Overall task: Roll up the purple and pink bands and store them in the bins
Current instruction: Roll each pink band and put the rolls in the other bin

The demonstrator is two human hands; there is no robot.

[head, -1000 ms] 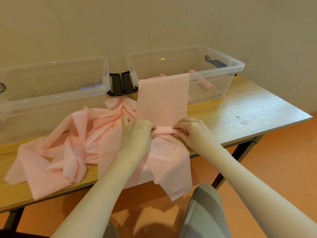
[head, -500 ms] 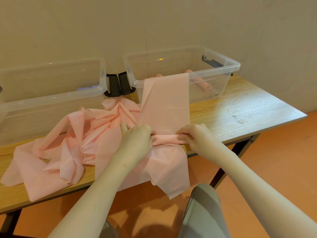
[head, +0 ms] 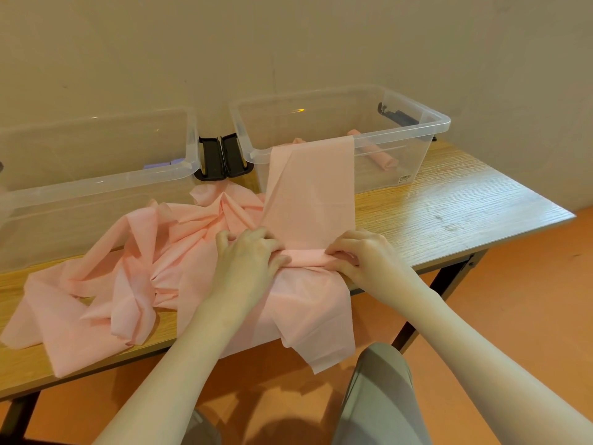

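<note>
A long pink band (head: 309, 200) runs flat from the rim of the right clear bin (head: 426, 130) down to a small rolled end (head: 308, 255) near the table's front edge. My left hand (head: 247, 255) grips the roll's left end, and my right hand (head: 362, 255) pinches its right end. More pink bands (head: 134, 271) lie crumpled to the left and hang over the table edge. Rolled pink bands (head: 382, 159) lie inside the right bin. A bit of purple (head: 160, 163) shows inside the left clear bin (head: 96, 181).
The wooden table (head: 449, 203) stands against a beige wall. Black bin latches (head: 221, 157) sit between the two bins. My grey-clad knees (head: 375, 396) are under the front edge, above an orange floor.
The hands stay on the roll's ends, turning it slightly; the band's flat stretch has shifted a little. The camera view has drifted slightly.
</note>
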